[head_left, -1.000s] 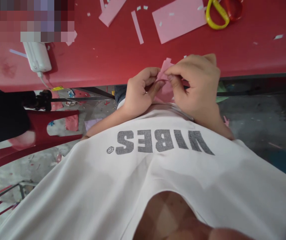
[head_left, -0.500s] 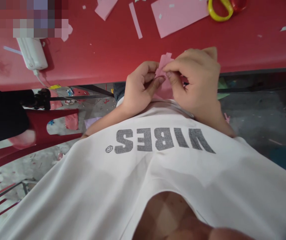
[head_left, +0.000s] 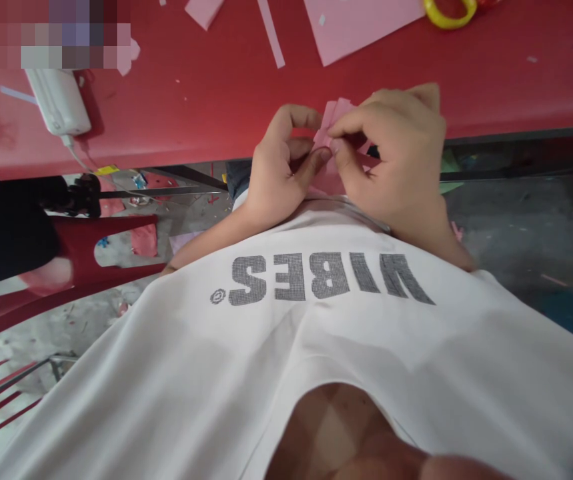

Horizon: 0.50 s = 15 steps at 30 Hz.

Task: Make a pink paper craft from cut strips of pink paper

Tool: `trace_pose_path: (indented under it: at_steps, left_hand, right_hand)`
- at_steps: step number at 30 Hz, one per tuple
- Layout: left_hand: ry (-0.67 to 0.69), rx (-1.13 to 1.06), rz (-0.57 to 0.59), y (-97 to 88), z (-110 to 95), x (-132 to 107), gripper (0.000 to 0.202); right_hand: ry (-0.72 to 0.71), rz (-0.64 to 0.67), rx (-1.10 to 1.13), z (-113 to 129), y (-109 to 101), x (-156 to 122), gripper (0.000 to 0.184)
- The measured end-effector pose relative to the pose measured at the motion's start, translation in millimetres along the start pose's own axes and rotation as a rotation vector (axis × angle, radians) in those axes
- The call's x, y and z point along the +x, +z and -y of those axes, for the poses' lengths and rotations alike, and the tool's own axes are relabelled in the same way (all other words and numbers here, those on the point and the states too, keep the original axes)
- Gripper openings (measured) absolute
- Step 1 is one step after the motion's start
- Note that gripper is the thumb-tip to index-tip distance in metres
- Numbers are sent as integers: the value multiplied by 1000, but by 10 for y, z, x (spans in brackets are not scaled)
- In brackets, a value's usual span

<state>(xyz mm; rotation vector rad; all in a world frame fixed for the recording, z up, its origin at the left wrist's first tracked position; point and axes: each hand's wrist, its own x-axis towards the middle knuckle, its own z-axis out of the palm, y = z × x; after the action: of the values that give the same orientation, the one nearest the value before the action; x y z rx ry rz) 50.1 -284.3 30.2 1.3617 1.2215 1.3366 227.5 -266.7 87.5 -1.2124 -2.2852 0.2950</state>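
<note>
A small piece of pink paper (head_left: 337,112), with folded or layered strips at its upper end, is held between both hands just off the table's near edge. My left hand (head_left: 282,160) pinches its left side between thumb and fingers. On the other side my right hand (head_left: 399,150) closes thumb and forefinger on the same paper. Part of the paper hangs below the fingertips, and the right hand hides some of it.
The red table (head_left: 206,120) carries pink paper sheets (head_left: 361,27), a pink strip (head_left: 272,37), yellow-handled scissors (head_left: 449,20) and paper scraps. A white power bank (head_left: 61,100) with a cable lies left. Beside me are a red chair (head_left: 91,267) and part of another person (head_left: 11,227).
Both hands have risen slightly in view while keeping hold of the pink paper. The upper strips look more spread, and the table's things sit a little higher in the picture.
</note>
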Motion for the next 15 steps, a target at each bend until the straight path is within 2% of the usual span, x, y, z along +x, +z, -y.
trace_pose_path:
  at_steps: [3,7,15]
  left_hand:
    - [-15,-14,91,-6,-15,-10,41]
    - [-42,-9,82,-4,-38,-26,39]
    - [28,-37,107,-37,31,66,35]
  right_hand:
    - [3,-13,26,1,5,0,8]
    - [0,7,29,4,4,2,9]
    - [9,15,4,14,-5,7,10]
